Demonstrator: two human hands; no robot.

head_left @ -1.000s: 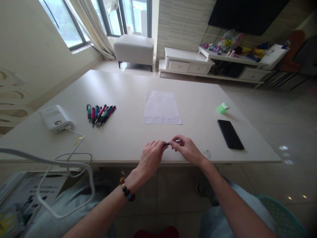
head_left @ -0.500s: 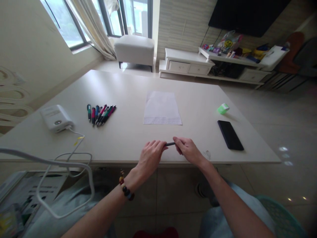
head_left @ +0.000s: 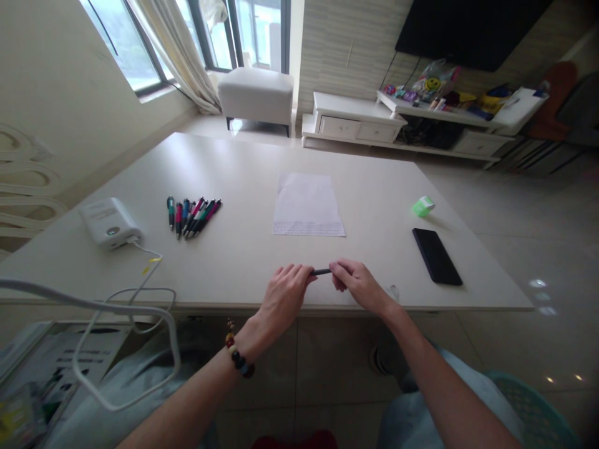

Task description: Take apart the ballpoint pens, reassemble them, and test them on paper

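We note more dark pen (head_left: pixel 321 272) bared than a second ago, left hand (head_left: pixel 286 292) and right hand (head_left: pixel 354 280) gripping either end near the desk (head_left: pixel 224 268) edge.

A bracelet (head_left: pixel 237 358) of round black, red and blue beads, bare forearms (head_left: pixel 201 390), pale blue trousers (head_left: pixel 403 411).

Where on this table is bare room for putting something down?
Bare patches: between the pens and paper, and between the paper and phone. Crowded: the left end, with white device and cable, and the near middle, where the left hand and right hand hold a slim dark object.
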